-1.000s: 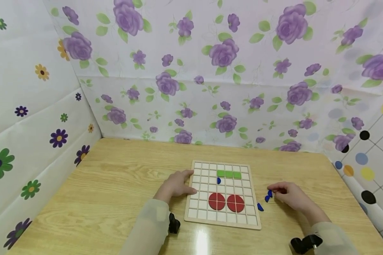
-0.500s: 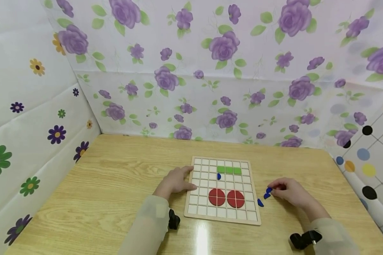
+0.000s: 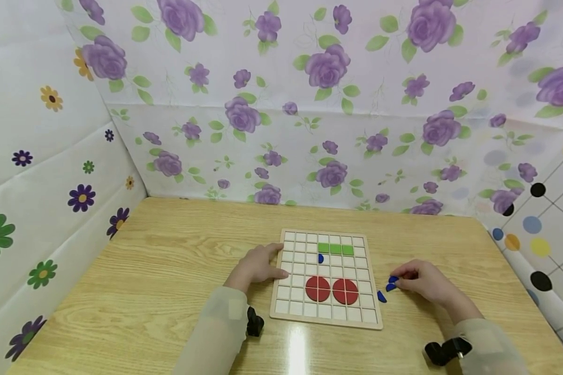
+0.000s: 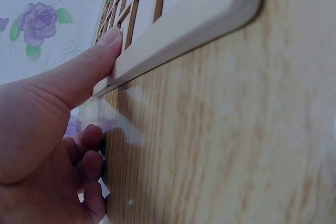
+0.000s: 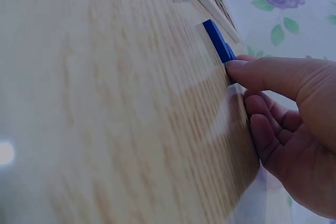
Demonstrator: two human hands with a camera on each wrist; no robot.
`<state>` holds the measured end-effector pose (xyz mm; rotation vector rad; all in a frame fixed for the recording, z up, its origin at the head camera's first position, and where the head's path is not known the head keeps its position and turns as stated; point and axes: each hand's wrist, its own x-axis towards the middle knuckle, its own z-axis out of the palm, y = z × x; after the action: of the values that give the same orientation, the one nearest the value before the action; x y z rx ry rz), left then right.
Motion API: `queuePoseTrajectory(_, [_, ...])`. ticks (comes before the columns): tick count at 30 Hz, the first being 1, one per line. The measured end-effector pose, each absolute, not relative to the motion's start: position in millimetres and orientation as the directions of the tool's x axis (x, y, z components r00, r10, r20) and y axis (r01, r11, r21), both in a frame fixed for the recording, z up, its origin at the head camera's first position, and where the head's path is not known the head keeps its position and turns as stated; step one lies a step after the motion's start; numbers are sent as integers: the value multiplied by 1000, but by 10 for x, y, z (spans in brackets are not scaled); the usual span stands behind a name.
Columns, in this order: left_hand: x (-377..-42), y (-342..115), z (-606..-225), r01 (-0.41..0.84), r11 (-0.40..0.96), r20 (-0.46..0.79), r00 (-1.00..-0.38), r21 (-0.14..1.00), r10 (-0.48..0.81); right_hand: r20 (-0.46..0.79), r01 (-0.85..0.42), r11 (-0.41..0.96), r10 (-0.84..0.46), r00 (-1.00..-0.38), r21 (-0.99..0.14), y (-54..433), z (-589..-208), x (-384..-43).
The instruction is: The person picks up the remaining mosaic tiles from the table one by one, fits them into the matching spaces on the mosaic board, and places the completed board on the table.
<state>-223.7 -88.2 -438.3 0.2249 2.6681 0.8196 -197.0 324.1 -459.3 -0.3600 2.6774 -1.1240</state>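
Observation:
My left hand (image 3: pixel 257 265) steadies the left side of a wooden grid board (image 3: pixel 328 322). Its thumb (image 4: pixel 105 43) lies over the rim in the left wrist view, while the other fingers rest by the table. Right of the board, my right hand (image 3: pixel 429 284) pinches a small blue half-disc (image 3: pixel 393 279) between thumb and forefinger, low at the tabletop. Another blue half-disc (image 3: pixel 391 287) lies against those fingertips. A third blue half-disc (image 3: pixel 382 297) sits beside the board's right edge. The fingers partly cover the pinched piece in the right wrist view.
On the board are a row of green squares (image 3: pixel 335 249), one blue half-disc (image 3: pixel 321 259) and two red circles (image 3: pixel 311 283) made of quarter pieces. The wooden table (image 3: pixel 192 234) meets flowered cloth walls (image 3: pixel 281 130) at the back and sides.
The blue half-disc at my right fingertips has turned and moved slightly toward the board, with the hand following. My left hand keeps its place on the board. The head view has tilted slightly.

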Motion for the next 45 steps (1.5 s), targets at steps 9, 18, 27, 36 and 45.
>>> queuePoseTrajectory(9, [-2232,-881,-4367,47,814,-273,-930,579,248,-123,-114,675,-293,-948,-729,3235,-4610,-1986])
queuePoseTrajectory(18, [-2222,-895,-4359,44,812,-272,-930,582,246,-109,-104,653,-277,-955,-750,3211,-4606,-1987])
queuePoseTrajectory(27, [-2223,-904,-4351,43,808,-273,-930,587,247,-107,-82,645,-249,-962,-760,3201,-4602,-1985])
queuePoseTrajectory(36, [-2231,-890,-4356,48,807,-274,-927,589,255,-99,-77,640,-234,-967,-765,3205,-4607,-1993])
queuePoseTrajectory(45, [-2216,-883,-4358,45,804,-278,-926,593,257,-153,-13,676,-186,-971,-737,3163,-4556,-1990])
